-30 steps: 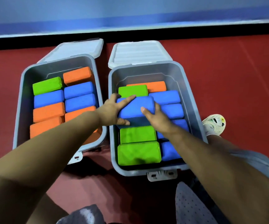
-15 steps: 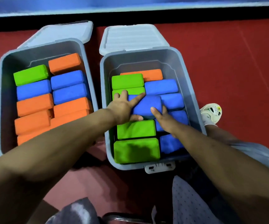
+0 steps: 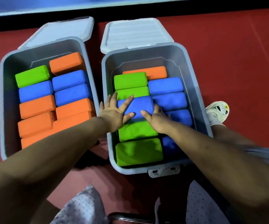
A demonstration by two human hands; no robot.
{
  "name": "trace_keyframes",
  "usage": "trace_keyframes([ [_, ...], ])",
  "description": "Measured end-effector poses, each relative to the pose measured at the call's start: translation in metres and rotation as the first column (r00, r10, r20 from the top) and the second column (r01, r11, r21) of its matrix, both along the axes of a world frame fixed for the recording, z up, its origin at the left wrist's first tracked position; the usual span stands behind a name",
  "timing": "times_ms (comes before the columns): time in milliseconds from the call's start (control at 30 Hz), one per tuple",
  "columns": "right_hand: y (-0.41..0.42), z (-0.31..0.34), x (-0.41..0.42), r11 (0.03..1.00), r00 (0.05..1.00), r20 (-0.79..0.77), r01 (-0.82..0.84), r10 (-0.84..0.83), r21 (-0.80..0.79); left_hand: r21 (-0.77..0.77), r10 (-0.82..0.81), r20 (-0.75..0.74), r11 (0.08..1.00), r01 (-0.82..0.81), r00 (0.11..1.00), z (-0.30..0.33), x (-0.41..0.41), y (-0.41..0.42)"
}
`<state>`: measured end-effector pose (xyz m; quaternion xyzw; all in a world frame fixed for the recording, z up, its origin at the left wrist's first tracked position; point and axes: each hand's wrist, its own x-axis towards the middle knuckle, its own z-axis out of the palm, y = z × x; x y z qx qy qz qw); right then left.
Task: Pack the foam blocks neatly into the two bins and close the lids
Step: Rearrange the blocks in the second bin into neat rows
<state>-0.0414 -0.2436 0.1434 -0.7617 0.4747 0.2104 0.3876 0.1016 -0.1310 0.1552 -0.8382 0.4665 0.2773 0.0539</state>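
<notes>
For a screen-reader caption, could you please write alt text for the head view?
Both hands, left hand and right hand, press a blue block down among green and blue blocks in the right bin. The left bin holds orange, blue and green blocks. Both lids stand open behind, on a red floor.

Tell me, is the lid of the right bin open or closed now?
Open. The white lid is swung back behind the right bin, so the foam blocks inside are uncovered, and both hands reach in onto a blue block.

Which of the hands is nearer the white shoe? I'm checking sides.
Right. The right hand rests on the blue block in the right bin, on the white shoe's side; the left hand lies farther away.
</notes>
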Motion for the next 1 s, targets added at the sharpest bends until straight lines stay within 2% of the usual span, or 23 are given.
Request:
trace_keyframes([
  [67, -0.009, -0.001, -0.011, 1.000, 0.998, -0.063, -0.002, 0.002, -0.001, 0.052, -0.040, 0.022, 0.998, 0.039, 0.999, -0.004, -0.008, -0.019],
  [167, -0.007, -0.013, 0.005, 1.000, 0.997, -0.071, 0.020, -0.021, -0.024, 0.171, -0.057, 0.062, 0.984, 0.045, 0.996, -0.013, 0.005, -0.028],
  [267, 0.007, -0.029, 0.024, 0.995, 0.992, -0.123, -0.018, 0.006, -0.103, 0.285, -0.114, 0.121, 0.955, 0.075, 0.986, -0.024, 0.016, -0.019],
  [333, 0.007, -0.038, 0.025, 0.978, 0.994, -0.095, -0.066, 0.048, -0.198, 0.280, -0.150, 0.168, 0.955, 0.098, 0.974, -0.029, 0.018, -0.018],
  [433, -0.001, -0.044, 0.020, 0.975, 0.996, -0.039, -0.086, 0.080, -0.206, 0.290, -0.181, 0.227, 0.950, 0.111, 0.957, -0.028, 0.017, -0.022],
  [500, -0.003, -0.047, 0.016, 0.985, 0.997, -0.037, -0.076, 0.071, -0.156, 0.324, -0.198, 0.219, 0.938, 0.120, 0.955, -0.028, 0.011, -0.023],
  [567, -0.007, -0.047, 0.012, 0.983, 0.999, -0.013, -0.043, 0.041, -0.176, 0.293, -0.205, 0.201, 0.946, 0.141, 0.958, -0.027, 0.006, -0.027],
  [667, -0.006, -0.042, 0.006, 0.980, 1.000, 0.002, 0.016, -0.016, -0.196, 0.210, -0.318, 0.167, 0.936, 0.282, 0.933, -0.021, 0.017, -0.027],
  [767, -0.006, -0.041, 0.013, 0.991, 0.991, 0.075, 0.119, -0.115, -0.055, 0.168, -0.443, 0.212, 0.895, 0.414, 0.871, -0.012, 0.028, -0.025],
  [867, -0.014, -0.029, 0.013, 0.970, 0.958, 0.158, 0.227, -0.238, 0.085, 0.151, -0.441, 0.236, 0.897, 0.416, 0.866, -0.002, 0.021, -0.027],
  [1000, -0.017, -0.025, -0.010, 0.961, 0.951, 0.170, 0.233, -0.257, 0.146, 0.180, -0.465, 0.262, 0.884, 0.430, 0.846, 0.012, 0.010, -0.040],
])
